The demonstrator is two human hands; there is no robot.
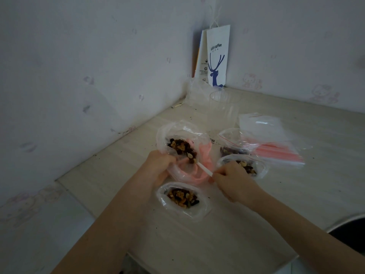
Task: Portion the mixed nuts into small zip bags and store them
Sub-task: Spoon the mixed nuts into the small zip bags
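A large clear bag of mixed nuts (182, 147) lies open on the table, over a pink plastic bag (199, 169). My left hand (161, 165) grips the near edge of the large bag. My right hand (230, 176) pinches the handle of a white spoon (204, 168) whose tip reaches into the nuts. Three small bags hold nuts: one open near me (182, 197), one open behind my right hand (249, 167), one further back with a red zip line (235, 144).
A pile of unused zip bags with red strips (276, 145) lies at the right. A clear plastic cup (223, 109) stands behind the nuts, with a white paper coffee bag (217, 56) in the wall corner. A dark round object (349, 234) sits at the table's right edge.
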